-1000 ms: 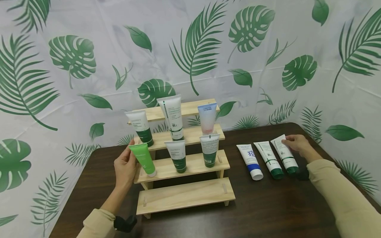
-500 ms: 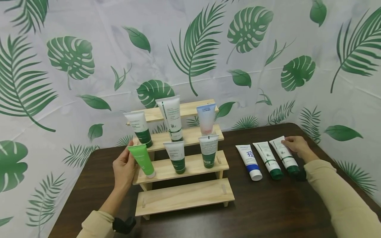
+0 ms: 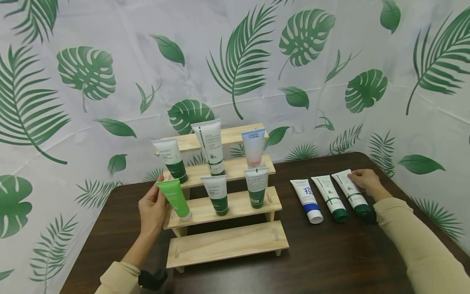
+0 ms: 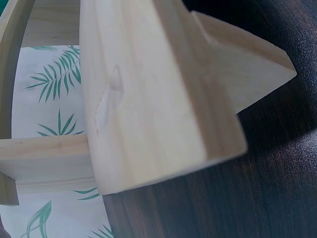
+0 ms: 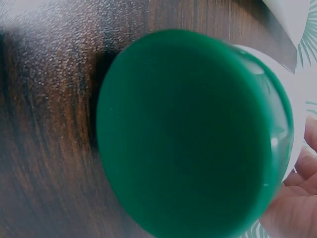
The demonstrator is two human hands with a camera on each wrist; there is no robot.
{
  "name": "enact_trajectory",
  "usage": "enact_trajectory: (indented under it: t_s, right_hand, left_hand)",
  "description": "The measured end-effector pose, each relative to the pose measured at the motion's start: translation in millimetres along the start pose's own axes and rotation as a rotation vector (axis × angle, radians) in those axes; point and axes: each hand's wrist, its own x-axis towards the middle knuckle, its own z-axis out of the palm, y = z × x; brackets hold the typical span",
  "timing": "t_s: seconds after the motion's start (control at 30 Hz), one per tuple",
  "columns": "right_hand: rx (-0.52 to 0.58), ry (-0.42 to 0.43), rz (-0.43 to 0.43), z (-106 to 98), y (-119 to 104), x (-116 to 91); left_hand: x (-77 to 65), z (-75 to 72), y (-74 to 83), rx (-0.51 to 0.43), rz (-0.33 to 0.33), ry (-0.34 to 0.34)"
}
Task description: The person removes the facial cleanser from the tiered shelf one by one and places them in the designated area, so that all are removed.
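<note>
My left hand [image 3: 152, 208] is at the left side of a stepped wooden display stand [image 3: 227, 245], its fingers gripping the edge of a middle tier, partly hidden behind a light-green squeeze tube [image 3: 175, 199]. That tube stands on its cap, leaning left. In the left wrist view, the lowest wooden shelf [image 4: 143, 99] fills the middle. On the right, my right hand [image 3: 369, 183] pinches the flat crimped end of a white squeeze tube [image 3: 350, 188] with a green cap, which lies on the table. Its green cap [image 5: 188, 134] looms large in the right wrist view, with fingers [image 5: 292, 208] beside it.
Two more tubes lie to its left: a white one with a green cap [image 3: 330, 196] and a white-and-blue one [image 3: 307, 200]. Upright on the stand are several others, including a tall white tube [image 3: 211, 145] and a pale blue-pink one [image 3: 253, 147]. A leaf-print cloth [image 3: 235, 61] hangs behind the dark table [image 3: 330, 257].
The head view has shifted very slightly. Both hands and all the tubes keep their places.
</note>
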Motion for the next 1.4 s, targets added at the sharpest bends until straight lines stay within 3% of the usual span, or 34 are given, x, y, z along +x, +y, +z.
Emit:
enact_trajectory:
  t_s: [0.57,0.73,0.9,1.07,1.2,1.4]
  right_hand:
    - [-0.037,0.033,0.025,-4.3,-0.2,-9.4]
    - [-0.054,0.086,0.0,-7.6,-5.4,-14.9]
    - [-0.045,0.167,-0.068,-10.9,-11.0,-10.3]
    - [0.03,0.236,-0.195,-10.9,-14.1,5.8]
    - [0.17,0.249,-0.244,-10.5,-35.4,0.2]
    - [0.28,0.19,-0.395,-13.2,-90.1,-43.0]
  left_hand:
    - [-2.9,-0.4,0.8,-0.019,-0.003,-0.013]
    - [-2.6,-0.1,0.5,-0.004,0.002,-0.011]
    - [-1.3,0.3,0.2,-0.004,0.001,0.004]
    - [-0.2,0.5,0.2,0.0,0.001,0.018]
    - [0.3,0.7,-0.5,0.006,0.004,0.014]
    - [0.2,0.6,-1.1,0.017,0.011,0.011]
